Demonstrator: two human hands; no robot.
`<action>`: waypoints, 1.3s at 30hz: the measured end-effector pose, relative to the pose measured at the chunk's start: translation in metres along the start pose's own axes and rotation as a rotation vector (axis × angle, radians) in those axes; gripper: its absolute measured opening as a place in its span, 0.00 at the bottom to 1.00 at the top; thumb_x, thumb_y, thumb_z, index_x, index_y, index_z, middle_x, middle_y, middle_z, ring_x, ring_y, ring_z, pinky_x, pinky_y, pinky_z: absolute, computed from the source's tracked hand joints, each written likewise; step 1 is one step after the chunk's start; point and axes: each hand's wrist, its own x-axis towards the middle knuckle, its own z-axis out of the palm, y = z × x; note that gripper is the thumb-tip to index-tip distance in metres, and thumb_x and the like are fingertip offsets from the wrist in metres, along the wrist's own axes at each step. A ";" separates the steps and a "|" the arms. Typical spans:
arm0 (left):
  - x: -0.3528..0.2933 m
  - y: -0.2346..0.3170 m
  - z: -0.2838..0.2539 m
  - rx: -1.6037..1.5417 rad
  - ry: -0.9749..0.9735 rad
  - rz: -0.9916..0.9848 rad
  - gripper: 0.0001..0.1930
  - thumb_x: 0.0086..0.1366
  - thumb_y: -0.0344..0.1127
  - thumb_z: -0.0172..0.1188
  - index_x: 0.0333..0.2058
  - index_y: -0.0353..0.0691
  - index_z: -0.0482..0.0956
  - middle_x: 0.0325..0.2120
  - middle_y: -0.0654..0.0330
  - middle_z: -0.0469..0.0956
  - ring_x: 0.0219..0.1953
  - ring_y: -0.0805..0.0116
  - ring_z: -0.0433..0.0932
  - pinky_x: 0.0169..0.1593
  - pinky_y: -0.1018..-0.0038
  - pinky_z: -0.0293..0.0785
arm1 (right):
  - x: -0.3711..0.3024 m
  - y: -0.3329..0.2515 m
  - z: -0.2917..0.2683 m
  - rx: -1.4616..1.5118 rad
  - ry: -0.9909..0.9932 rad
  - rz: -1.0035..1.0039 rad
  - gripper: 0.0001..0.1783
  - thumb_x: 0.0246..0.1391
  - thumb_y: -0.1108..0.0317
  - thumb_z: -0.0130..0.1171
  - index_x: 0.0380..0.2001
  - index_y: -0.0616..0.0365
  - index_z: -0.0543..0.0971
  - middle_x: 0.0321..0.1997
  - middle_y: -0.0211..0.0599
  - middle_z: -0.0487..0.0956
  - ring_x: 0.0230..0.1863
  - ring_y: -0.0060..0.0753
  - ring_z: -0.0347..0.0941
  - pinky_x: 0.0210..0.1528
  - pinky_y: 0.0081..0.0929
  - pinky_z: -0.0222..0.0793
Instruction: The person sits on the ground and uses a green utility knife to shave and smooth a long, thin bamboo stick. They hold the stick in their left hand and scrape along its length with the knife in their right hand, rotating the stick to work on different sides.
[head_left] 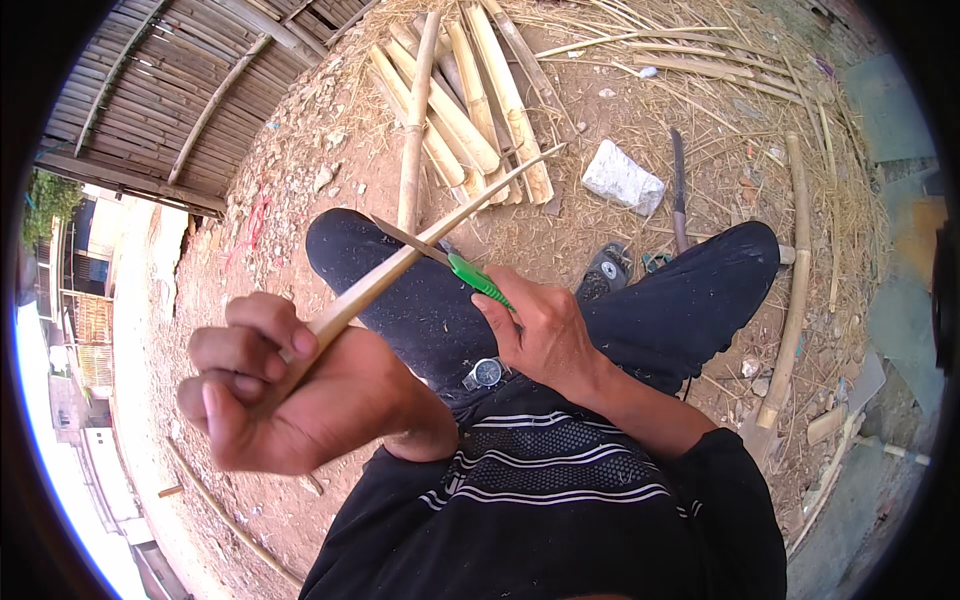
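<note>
My left hand (pixel 285 385) is wrapped round the thick near end of a long, pale bamboo stick (pixel 372 280). The stick slants up and away to the right, narrowing to a thin tip. My right hand (pixel 548 325) grips a knife by its green handle (pixel 480 280). Its narrow blade (pixel 405 238) points to the left and crosses the stick near its middle, seemingly against it. Both hands are above my lap, where the dark trousers (pixel 425 325) carry small pale shavings.
Split bamboo pieces (pixel 455 125) lie in a pile ahead, with a bamboo pole (pixel 415 130) across them. A white stone block (pixel 622 178) and a long dark blade (pixel 679 175) rest beyond my knees. Another pole (pixel 790 290) lies right. A wristwatch (pixel 486 373) shows between my arms.
</note>
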 end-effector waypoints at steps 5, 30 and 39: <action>-0.001 0.001 0.002 0.149 0.046 -0.030 0.18 0.63 0.45 0.46 0.16 0.48 0.57 0.08 0.65 0.56 0.07 0.73 0.53 0.17 0.79 0.53 | 0.003 -0.051 -0.011 0.047 -0.080 0.051 0.11 0.58 0.64 0.53 0.34 0.62 0.69 0.15 0.44 0.72 0.15 0.48 0.72 0.15 0.38 0.66; -0.020 0.005 0.028 0.190 -0.106 0.116 0.23 0.72 0.44 0.41 0.16 0.51 0.50 0.08 0.71 0.48 0.10 0.84 0.41 0.18 0.86 0.42 | 0.019 -0.057 -0.056 -0.084 -0.300 0.436 0.13 0.61 0.64 0.49 0.30 0.65 0.68 0.13 0.55 0.69 0.20 0.59 0.72 0.21 0.46 0.65; -0.018 0.012 0.025 -0.029 -0.294 -0.002 0.23 0.71 0.41 0.40 0.15 0.52 0.48 0.08 0.71 0.45 0.09 0.83 0.40 0.17 0.86 0.43 | 0.019 -0.057 -0.065 -0.009 -0.286 0.287 0.15 0.60 0.62 0.51 0.27 0.65 0.67 0.09 0.47 0.69 0.12 0.52 0.70 0.15 0.42 0.66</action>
